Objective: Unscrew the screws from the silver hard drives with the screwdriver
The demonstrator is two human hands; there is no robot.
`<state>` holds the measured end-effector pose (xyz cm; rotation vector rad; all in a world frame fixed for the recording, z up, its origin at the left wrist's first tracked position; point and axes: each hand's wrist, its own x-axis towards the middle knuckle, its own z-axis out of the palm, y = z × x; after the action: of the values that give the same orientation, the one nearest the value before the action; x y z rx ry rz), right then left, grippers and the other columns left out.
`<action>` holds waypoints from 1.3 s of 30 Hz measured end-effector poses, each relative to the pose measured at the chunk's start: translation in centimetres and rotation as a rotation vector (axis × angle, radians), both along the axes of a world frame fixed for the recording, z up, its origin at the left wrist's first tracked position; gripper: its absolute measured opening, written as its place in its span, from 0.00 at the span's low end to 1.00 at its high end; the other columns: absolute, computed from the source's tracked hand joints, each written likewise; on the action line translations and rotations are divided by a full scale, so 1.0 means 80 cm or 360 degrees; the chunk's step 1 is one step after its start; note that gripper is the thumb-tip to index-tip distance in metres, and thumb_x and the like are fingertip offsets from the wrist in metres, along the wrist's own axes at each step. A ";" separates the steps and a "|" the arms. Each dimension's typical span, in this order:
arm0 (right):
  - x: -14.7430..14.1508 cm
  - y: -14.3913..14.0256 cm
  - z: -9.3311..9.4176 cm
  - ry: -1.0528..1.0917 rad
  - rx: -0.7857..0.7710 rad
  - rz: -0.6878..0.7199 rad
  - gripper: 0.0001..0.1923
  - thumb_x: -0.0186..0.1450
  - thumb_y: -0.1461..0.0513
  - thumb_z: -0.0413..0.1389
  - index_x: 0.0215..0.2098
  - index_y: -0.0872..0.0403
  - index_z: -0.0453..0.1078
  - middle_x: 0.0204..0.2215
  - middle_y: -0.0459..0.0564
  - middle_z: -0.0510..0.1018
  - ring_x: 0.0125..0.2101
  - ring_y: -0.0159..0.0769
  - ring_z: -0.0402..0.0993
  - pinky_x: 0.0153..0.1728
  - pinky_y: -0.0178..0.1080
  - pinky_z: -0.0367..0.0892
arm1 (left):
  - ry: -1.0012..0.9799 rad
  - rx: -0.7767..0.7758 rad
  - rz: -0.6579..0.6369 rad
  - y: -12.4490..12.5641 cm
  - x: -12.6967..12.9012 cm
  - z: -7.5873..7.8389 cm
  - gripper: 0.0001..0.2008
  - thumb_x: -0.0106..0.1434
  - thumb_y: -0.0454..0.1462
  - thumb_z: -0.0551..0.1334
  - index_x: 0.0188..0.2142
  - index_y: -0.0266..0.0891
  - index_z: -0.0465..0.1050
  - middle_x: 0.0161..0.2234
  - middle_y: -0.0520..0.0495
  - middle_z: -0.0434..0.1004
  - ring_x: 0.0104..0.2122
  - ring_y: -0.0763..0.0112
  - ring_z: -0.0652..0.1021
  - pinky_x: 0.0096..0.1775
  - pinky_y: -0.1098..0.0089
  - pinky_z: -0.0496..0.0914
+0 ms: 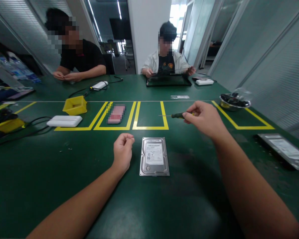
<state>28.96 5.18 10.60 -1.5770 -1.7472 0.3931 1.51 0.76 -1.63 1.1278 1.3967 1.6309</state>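
A silver hard drive (pixel 154 157) lies flat on the green table, its white label facing up. Just left of its upper corner, my left hand (pixel 123 151) is closed, thumb against curled fingers; whether anything is pinched there is hidden. My right hand (pixel 201 118) grips a screwdriver (pixel 177 115) with a dark green and yellow handle. Its thin shaft points left, above a yellow-taped box on the table and beyond the drive, touching nothing that I can see.
A second hard drive (pixel 286 151) lies at the right. Behind it stands a metal bowl (pixel 235 104) of dark parts. To the left are a yellow bin (pixel 75 105), a white power strip (pixel 64 121) with cables and a blurred pink item (pixel 116 114). Two people sit opposite; one holds a black frame (pixel 168 80).
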 end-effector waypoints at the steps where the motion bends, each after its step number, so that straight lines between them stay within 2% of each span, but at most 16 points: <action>1: 0.003 0.007 -0.009 0.0318 -0.0094 0.0039 0.07 0.57 0.63 0.61 0.31 0.56 0.68 0.21 0.46 0.73 0.23 0.33 0.71 0.26 0.34 0.65 | 0.0011 -0.0001 -0.0007 0.000 -0.001 0.000 0.02 0.56 0.33 0.62 0.31 0.38 0.70 0.22 0.56 0.65 0.22 0.77 0.63 0.26 0.75 0.58; 4: 0.007 0.023 -0.034 0.1225 -0.0268 -0.0021 0.07 0.57 0.67 0.59 0.29 0.56 0.63 0.20 0.44 0.72 0.21 0.30 0.72 0.23 0.31 0.68 | 0.0060 -0.0008 -0.0027 0.000 -0.001 -0.001 0.02 0.56 0.33 0.62 0.31 0.38 0.70 0.21 0.57 0.63 0.22 0.77 0.64 0.26 0.75 0.58; 6: 0.006 0.026 -0.045 0.1587 -0.0381 -0.0064 0.07 0.57 0.68 0.57 0.28 0.55 0.62 0.20 0.44 0.70 0.21 0.28 0.71 0.22 0.29 0.68 | 0.0089 -0.0017 -0.0024 0.000 -0.001 -0.002 0.02 0.56 0.33 0.61 0.31 0.38 0.70 0.22 0.56 0.64 0.23 0.76 0.65 0.27 0.75 0.59; 12: -0.006 -0.002 -0.058 0.1853 -0.0707 0.0029 0.03 0.61 0.67 0.52 0.35 0.56 0.64 0.28 0.51 0.74 0.23 0.29 0.70 0.22 0.30 0.70 | 0.0117 -0.0036 -0.0021 0.001 -0.003 -0.002 0.02 0.57 0.34 0.61 0.32 0.38 0.71 0.24 0.56 0.67 0.24 0.76 0.66 0.28 0.74 0.60; 15: -0.014 -0.029 -0.063 0.1910 -0.0850 0.0103 0.08 0.61 0.65 0.53 0.39 0.56 0.64 0.31 0.52 0.75 0.24 0.30 0.70 0.23 0.31 0.70 | 0.0141 -0.0049 -0.0033 0.001 -0.005 -0.004 0.02 0.57 0.34 0.61 0.32 0.38 0.70 0.23 0.56 0.66 0.24 0.76 0.66 0.28 0.74 0.60; 17: -0.018 -0.045 -0.068 0.1902 -0.0947 0.0204 0.16 0.61 0.63 0.56 0.46 0.54 0.62 0.33 0.51 0.76 0.26 0.30 0.72 0.27 0.31 0.70 | 0.0168 -0.0045 -0.0051 0.002 -0.005 -0.004 0.01 0.57 0.34 0.61 0.31 0.38 0.70 0.22 0.56 0.64 0.24 0.76 0.65 0.28 0.74 0.60; 20: -0.019 -0.059 -0.080 0.1474 -0.0741 0.0276 0.26 0.60 0.60 0.58 0.55 0.47 0.56 0.29 0.42 0.73 0.26 0.31 0.70 0.27 0.33 0.66 | 0.0195 -0.0038 -0.0073 0.001 -0.005 -0.005 0.01 0.57 0.34 0.61 0.31 0.38 0.70 0.22 0.57 0.63 0.23 0.76 0.65 0.27 0.74 0.60; 23: -0.013 -0.061 -0.097 0.0598 -0.0399 0.0242 0.20 0.63 0.58 0.54 0.53 0.49 0.61 0.22 0.39 0.64 0.23 0.30 0.63 0.27 0.34 0.60 | 0.0204 -0.0042 -0.0084 0.000 -0.005 -0.004 0.02 0.57 0.34 0.61 0.31 0.38 0.70 0.22 0.56 0.63 0.24 0.76 0.65 0.27 0.74 0.60; 25: -0.008 -0.061 -0.108 -0.0028 -0.0231 0.0220 0.16 0.64 0.60 0.51 0.50 0.52 0.66 0.24 0.42 0.66 0.26 0.32 0.64 0.31 0.36 0.60 | 0.0207 -0.0051 -0.0088 0.000 -0.006 -0.003 0.02 0.57 0.35 0.61 0.31 0.38 0.70 0.22 0.56 0.64 0.24 0.75 0.65 0.28 0.74 0.60; 27: -0.005 -0.063 -0.114 -0.0461 -0.0168 0.0207 0.16 0.65 0.61 0.49 0.50 0.53 0.69 0.32 0.47 0.71 0.32 0.35 0.68 0.36 0.38 0.61 | 0.0212 -0.0061 -0.0093 -0.001 -0.006 -0.002 0.02 0.57 0.35 0.61 0.32 0.38 0.71 0.22 0.56 0.64 0.24 0.75 0.65 0.28 0.74 0.60; 30: -0.005 -0.068 -0.116 -0.0800 -0.0217 0.0141 0.18 0.67 0.60 0.47 0.53 0.53 0.68 0.39 0.51 0.73 0.37 0.38 0.71 0.38 0.38 0.61 | 0.0216 -0.0073 -0.0103 -0.001 -0.007 -0.002 0.03 0.57 0.35 0.61 0.32 0.38 0.71 0.22 0.56 0.64 0.24 0.75 0.65 0.28 0.74 0.60; 33: -0.009 -0.071 -0.113 -0.1015 -0.0243 0.0088 0.18 0.68 0.59 0.46 0.53 0.52 0.68 0.37 0.50 0.73 0.35 0.37 0.71 0.33 0.37 0.59 | 0.0234 -0.0072 -0.0104 -0.001 -0.007 -0.002 0.03 0.57 0.35 0.61 0.31 0.38 0.71 0.22 0.56 0.64 0.24 0.75 0.65 0.28 0.74 0.60; 39: -0.010 -0.068 -0.114 -0.1284 -0.0209 0.0056 0.14 0.67 0.58 0.47 0.48 0.51 0.69 0.33 0.49 0.72 0.32 0.37 0.70 0.27 0.36 0.52 | 0.0325 -0.0091 -0.0087 0.000 -0.008 -0.003 0.03 0.57 0.36 0.61 0.31 0.38 0.72 0.21 0.56 0.64 0.23 0.75 0.66 0.27 0.74 0.60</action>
<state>28.16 -0.25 1.49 -1.9596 -2.3740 -0.1565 0.91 0.80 -1.90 1.3167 1.5164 1.4611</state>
